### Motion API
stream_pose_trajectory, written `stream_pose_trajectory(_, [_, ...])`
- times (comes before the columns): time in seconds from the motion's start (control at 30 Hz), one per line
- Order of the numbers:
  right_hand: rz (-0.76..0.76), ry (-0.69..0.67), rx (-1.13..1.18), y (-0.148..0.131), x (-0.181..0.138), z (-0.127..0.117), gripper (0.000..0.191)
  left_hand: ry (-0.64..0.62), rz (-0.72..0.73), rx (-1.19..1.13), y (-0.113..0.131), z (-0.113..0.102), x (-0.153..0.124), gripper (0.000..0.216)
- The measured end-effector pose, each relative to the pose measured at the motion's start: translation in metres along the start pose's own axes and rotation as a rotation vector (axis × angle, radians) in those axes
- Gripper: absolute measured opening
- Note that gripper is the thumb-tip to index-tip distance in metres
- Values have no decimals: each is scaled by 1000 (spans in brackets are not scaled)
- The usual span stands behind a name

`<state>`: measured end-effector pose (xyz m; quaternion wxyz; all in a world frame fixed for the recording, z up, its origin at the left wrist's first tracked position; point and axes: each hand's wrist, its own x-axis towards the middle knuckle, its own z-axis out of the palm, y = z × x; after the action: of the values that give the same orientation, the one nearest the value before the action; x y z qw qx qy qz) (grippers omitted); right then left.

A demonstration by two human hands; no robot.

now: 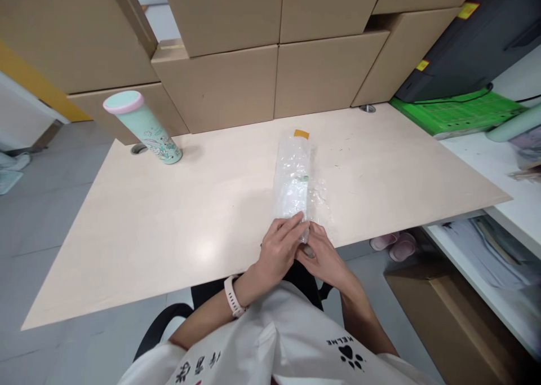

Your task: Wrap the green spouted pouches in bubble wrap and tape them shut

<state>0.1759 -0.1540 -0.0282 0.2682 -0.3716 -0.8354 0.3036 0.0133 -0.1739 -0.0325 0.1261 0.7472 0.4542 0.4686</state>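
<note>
A long, narrow package in clear, crinkled plastic wrap (291, 171) lies lengthwise in front of me. Something white shows through the wrap, but its kind is unclear. An orange-yellow label (301, 133) marks its far end, and loose plastic spreads along its right side. My left hand (279, 248) grips the near end from the left, its fingers laid over the top. From the right, my right hand (323, 254) closes its curled fingers on the same end, thumb tucked beneath. The hands touch each other there and partly hide the wrap's near edge.
A mint-green tumbler (147, 128) with a pink-rimmed lid stands on the wooden table (203, 204) at the back left. Cardboard boxes (329, 75) are stacked along the far edge. A green crate-like item (456, 111) and a white shelf (477, 154) are at the right.
</note>
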Motion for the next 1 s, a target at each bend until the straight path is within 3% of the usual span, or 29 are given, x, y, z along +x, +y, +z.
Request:
stream_pose_trajectory(0.1, [4,28,12,2,-2,-6,23,-19,1,67,3,12,1,34])
stream_pose_trajectory(0.4, [32,42,-54,6,-12,-29,26,-58,-76,116,6,18,9,27])
stream_pose_trajectory(0.6, [127,200,-52,7,-14,-27,15,-21,-96,147,7,28,14,29])
stream_pose_trajectory(0.8, [214,365,-24,6,-13,-31,15,-215,-26,383,11,37,13,34])
stream_pose_trajectory(0.9, [176,465,-71,6,-7,-30,12,-300,5,420,14,37,11,41])
stream_pose_trajectory(1.0, [60,369,-58,12,5,-24,24,-334,18,413,13,35,9,39])
